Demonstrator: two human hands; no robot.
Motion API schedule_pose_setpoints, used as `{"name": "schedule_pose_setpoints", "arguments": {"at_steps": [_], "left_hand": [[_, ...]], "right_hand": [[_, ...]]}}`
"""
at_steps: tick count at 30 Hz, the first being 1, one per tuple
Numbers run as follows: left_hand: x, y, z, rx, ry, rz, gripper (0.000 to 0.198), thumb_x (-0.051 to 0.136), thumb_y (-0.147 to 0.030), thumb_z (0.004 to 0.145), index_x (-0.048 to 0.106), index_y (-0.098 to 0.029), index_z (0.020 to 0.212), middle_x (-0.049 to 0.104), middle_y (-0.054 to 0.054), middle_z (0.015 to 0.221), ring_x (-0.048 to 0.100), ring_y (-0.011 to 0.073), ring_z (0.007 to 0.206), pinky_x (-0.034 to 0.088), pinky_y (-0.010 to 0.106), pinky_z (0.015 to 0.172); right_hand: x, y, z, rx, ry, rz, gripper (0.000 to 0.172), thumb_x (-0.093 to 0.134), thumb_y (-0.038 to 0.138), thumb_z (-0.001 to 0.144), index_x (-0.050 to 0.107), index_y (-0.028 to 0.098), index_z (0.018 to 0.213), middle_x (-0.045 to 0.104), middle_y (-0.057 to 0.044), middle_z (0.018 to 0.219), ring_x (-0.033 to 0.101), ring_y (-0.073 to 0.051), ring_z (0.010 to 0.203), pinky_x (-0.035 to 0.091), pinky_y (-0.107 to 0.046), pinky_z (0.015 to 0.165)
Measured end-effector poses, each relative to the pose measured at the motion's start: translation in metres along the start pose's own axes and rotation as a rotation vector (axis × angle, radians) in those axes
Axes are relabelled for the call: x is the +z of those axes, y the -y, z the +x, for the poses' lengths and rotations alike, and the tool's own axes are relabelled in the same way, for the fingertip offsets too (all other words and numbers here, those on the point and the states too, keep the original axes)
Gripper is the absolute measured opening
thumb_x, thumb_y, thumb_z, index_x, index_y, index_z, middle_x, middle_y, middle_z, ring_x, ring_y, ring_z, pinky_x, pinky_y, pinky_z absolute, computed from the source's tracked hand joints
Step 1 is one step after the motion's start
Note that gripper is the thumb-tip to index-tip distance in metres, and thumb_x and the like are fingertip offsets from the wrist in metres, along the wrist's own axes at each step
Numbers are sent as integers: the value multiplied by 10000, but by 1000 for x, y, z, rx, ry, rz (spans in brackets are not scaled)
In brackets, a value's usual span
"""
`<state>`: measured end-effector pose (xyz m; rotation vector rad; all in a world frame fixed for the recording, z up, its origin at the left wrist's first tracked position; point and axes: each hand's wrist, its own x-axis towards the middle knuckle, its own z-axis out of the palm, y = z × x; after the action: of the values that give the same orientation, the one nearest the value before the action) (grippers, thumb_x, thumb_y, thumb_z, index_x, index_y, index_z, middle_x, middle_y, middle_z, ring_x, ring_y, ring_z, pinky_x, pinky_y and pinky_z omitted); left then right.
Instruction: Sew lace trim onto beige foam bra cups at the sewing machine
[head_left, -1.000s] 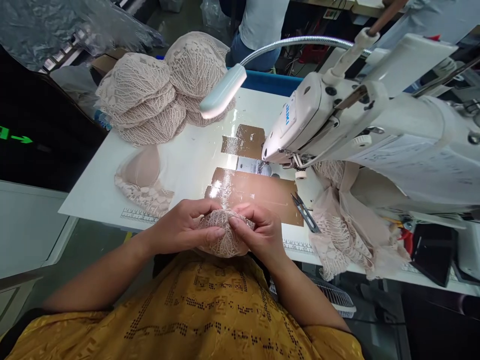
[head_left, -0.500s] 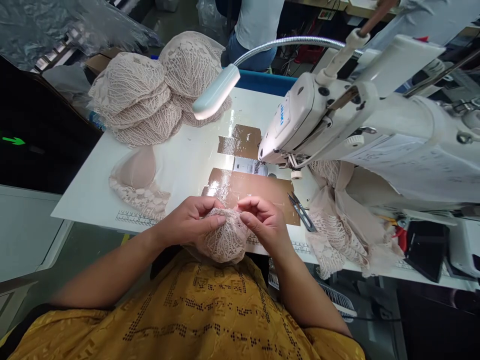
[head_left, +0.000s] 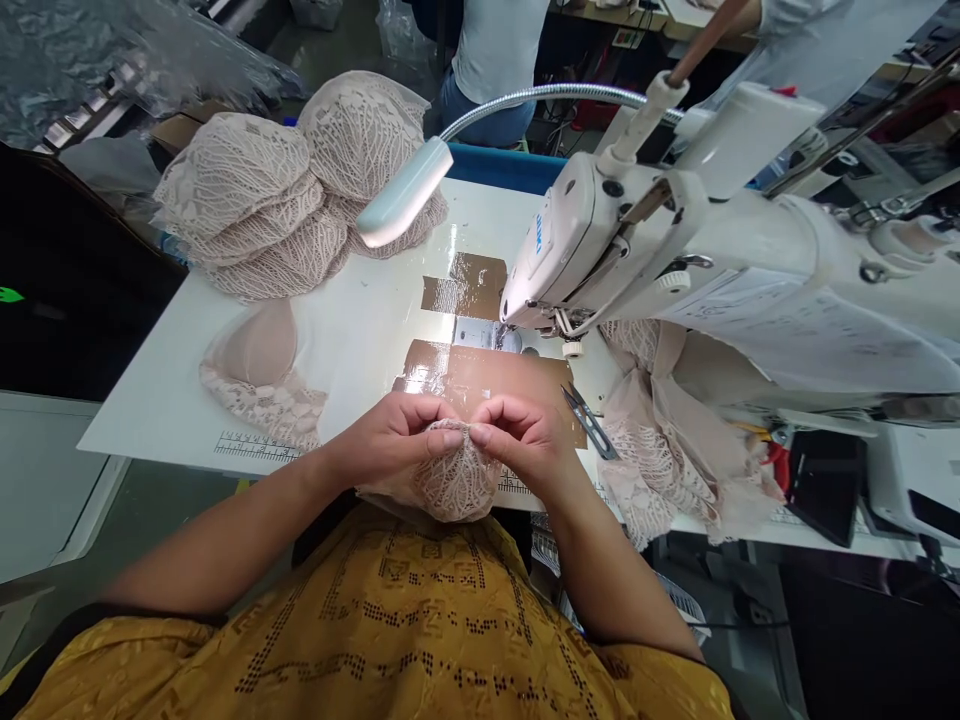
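A beige lace bra cup (head_left: 454,482) hangs at the table's front edge, just in front of my body. My left hand (head_left: 401,435) pinches its upper edge between thumb and fingers. My right hand (head_left: 517,440) grips the same edge close beside, the two thumbs nearly meeting. Beyond my hands lies brown tape-covered card (head_left: 480,378) at the bed of the sewing machine (head_left: 570,240). Thread snips (head_left: 589,420) rest on the card's right side. The far side of the cup and my fingertips behind it are hidden.
Stacked lace cups (head_left: 247,200) stand at the back left, with a single lace-trimmed cup (head_left: 262,360) nearer. A lamp (head_left: 405,190) arches over the table. More lace pieces (head_left: 660,440) lie right of the snips, beside a black device (head_left: 823,485). Another person (head_left: 499,50) is behind the table.
My right hand has closed its pinch on the cup's edge and come nearer to the left hand. The view has shifted slightly, so the table and machine appear further left.
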<state>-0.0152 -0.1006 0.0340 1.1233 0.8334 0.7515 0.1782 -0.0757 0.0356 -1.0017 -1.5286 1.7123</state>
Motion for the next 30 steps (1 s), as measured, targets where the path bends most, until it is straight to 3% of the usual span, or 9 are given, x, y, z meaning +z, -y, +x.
{"name": "schedule_pose_setpoints", "arguments": {"at_steps": [4,7,10,13,16,17,20,23,30], "left_hand": [[3,8,8,-123,-164,-241,293,737,-364,778,573,-125,730,567,-11,639,505,84,566,413,197,524],[-14,-2,4,-85,-315,-252,285,732,-361,776,566,-131,742,604,-14,639,522,84,550,418,199,500],[-40,-27,-3,158,-597,99,230,678,-349,833,585,-152,756,587,-60,653,503,68,603,408,198,551],[-52,-43,9,365,-770,770,228,590,-343,894,584,-181,735,506,-61,646,441,76,625,377,236,595],[-37,-32,47,391,-599,1162,283,549,-279,881,510,-199,612,510,8,648,472,150,686,412,320,683],[-28,-23,62,324,-442,1318,247,496,-227,891,523,-193,648,562,52,712,512,193,749,428,363,735],[3,7,95,278,-288,1391,213,465,-141,853,557,-166,663,569,108,671,544,260,755,440,408,712],[24,24,98,259,-216,1420,206,477,-193,873,609,-133,727,590,142,710,551,280,759,447,414,691],[-5,8,82,311,-38,1229,359,381,-284,970,678,-127,844,658,147,942,604,235,856,507,381,788]], "right_hand": [[-6,-7,8,32,-52,44,230,726,401,751,650,184,728,590,26,634,509,-98,570,428,-235,544],[-22,-9,6,25,-130,-15,209,726,373,754,681,197,857,671,-6,808,590,-125,694,485,-261,639],[-44,-5,-4,-3,-235,-171,193,693,357,790,689,212,917,690,-18,882,612,-145,765,487,-279,693],[-60,2,-11,-33,-276,-354,163,642,343,829,705,224,920,700,-18,878,605,-156,745,463,-284,664],[-65,8,-6,-46,-274,-546,178,590,325,858,715,231,942,714,-21,869,602,-167,700,441,-291,625],[-65,8,-1,-49,-270,-611,190,570,314,867,716,233,955,717,-20,844,601,-172,685,436,-295,620],[-62,5,14,-74,-244,-797,233,510,258,889,722,235,984,724,-30,806,618,-198,718,444,-314,659],[-59,-6,25,-127,-200,-912,285,462,177,900,719,217,1017,733,-63,979,636,-216,917,459,-320,790],[-49,-32,24,-133,-74,-1352,313,417,142,939,701,199,1057,665,-81,993,586,-195,835,397,-285,675]]}}
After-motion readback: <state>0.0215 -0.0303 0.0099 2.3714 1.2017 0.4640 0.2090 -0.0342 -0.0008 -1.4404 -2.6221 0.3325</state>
